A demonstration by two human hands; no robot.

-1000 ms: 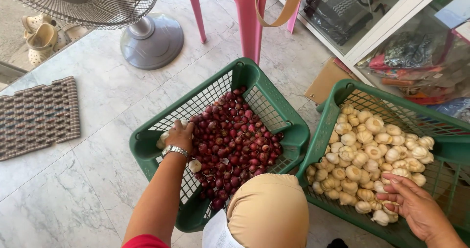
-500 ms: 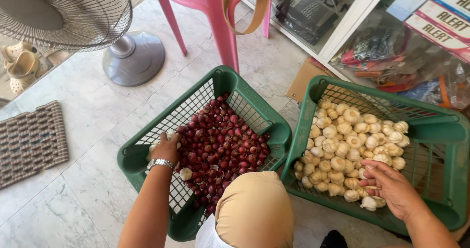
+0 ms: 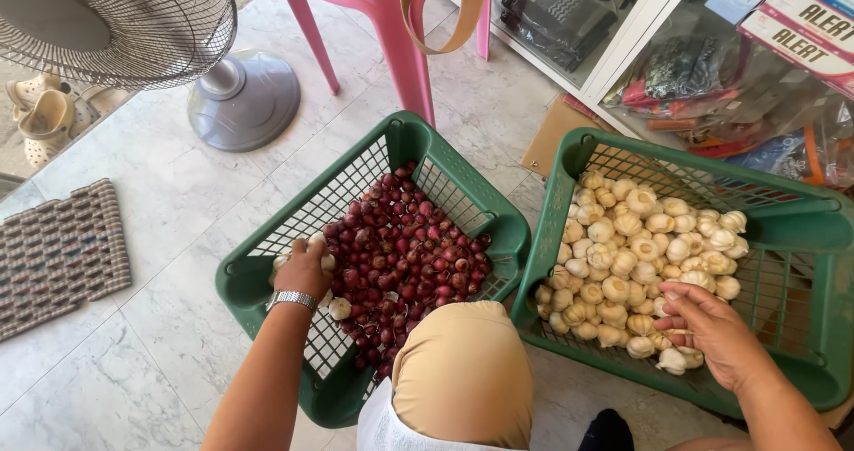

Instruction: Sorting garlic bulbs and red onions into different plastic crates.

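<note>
Head view: we note two green baskets on the marble floor (image 3: 160, 184). Left basket (image 3: 267, 277) holds red shallots (image 3: 400, 260) with a few garlic bulbs (image 3: 340, 309) at its near wall. Right basket (image 3: 801, 237) holds garlic (image 3: 640, 237). Left hand (image 3: 302, 269) is curled round a bulb; right hand (image 3: 716, 331) rests half-open on the garlic. We judge sorting underway; next calls for carrying that bulb across.
</note>
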